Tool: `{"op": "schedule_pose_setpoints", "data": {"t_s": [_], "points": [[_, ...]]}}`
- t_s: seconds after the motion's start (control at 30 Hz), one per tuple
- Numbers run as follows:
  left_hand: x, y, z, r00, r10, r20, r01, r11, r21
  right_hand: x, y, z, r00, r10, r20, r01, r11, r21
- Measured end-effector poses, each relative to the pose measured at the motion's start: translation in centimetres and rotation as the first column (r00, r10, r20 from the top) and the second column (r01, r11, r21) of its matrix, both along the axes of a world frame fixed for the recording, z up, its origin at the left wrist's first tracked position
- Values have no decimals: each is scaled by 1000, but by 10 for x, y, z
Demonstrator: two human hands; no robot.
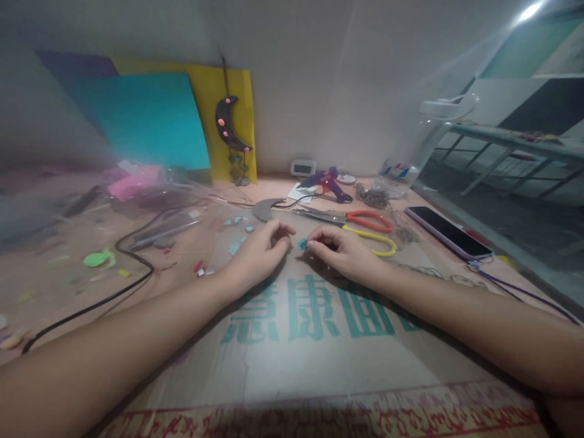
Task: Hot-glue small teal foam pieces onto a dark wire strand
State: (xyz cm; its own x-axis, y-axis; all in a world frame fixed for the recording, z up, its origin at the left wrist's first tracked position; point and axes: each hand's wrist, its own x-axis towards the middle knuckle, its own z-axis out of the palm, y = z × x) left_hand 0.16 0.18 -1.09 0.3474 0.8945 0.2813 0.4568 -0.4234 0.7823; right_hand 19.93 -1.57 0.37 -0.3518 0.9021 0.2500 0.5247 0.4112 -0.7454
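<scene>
Pinched a small teal piece point(302, 244) in the right hand point(341, 248), low over the lettered sheet point(314, 365). Curled the left hand point(268, 246) loosely at nine o'clock from the piece, just apart from it; could not tell whether holding anything there. Had orange-and-yellow scissors point(338, 219) near at two o'clock, a purple glue gun point(327, 180) at one, a grey crescent point(264, 210) at ten and a phone point(449, 233) well apart at three.
</scene>
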Motion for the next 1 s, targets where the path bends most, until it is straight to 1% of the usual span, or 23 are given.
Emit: {"op": "schedule_pose_setpoints", "data": {"t_s": [0.1,0.2,0.37,0.53,0.7,0.87,1.0], "points": [[2,-1,2,1000,-7,-14,7,1000,16,1,1,-1,1000,11,7,-11,1000,21],[2,-3,5,1000,-7,-3,7,1000,5,1,1,0,1000,12,14,-12,1000,23],[1,-3,4,1000,0,2,0,1000,-6,1,1,0,1000,4,22,-4,1000,11],[1,-2,1,999,-5,-44,6,1000,15,0,0,0,1000,0,10,0,1000,-14],[0,-3,2,996,1,-87,2,999,40,0,-1,1,1000,-10,4,11,999,-52],[-2,-3,2,998,21,-60,-20,1000,21,-1,-2,1,1000,-15,1,15,998,-59],[-1,-2,2,1000,-2,-27,1,1000,-17,-1,-2,1,1000,-14,3,14,999,-40]]}}
